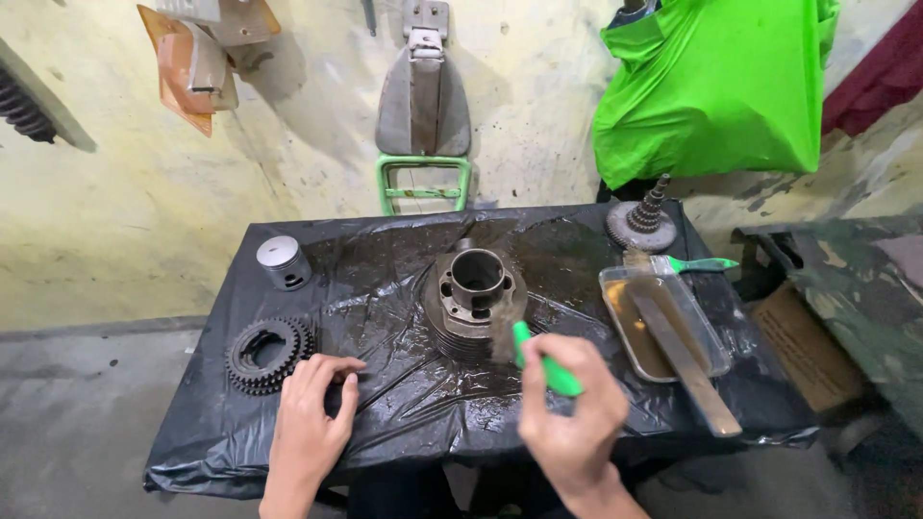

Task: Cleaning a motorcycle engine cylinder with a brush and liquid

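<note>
Head view: tray [615, 288] of brown liquid (file [685, 358] across)

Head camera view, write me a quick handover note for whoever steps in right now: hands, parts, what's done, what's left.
Right hand: gripping a green-handled brush, bristles against the near side of the finned engine cylinder.
Left hand: flat on the black plastic sheet, fingertips beside the ring gear; holds nothing.
Parts: cylinder stands mid-table, bore up. Piston at back left. Gear cluster at back right. Clear tray of brownish liquid on the right, with a flat metal file and a second brush across it.
Done: cylinder and sheet look wet.
Left: cylinder brushing is under way; the other parts sit untouched.
</note>
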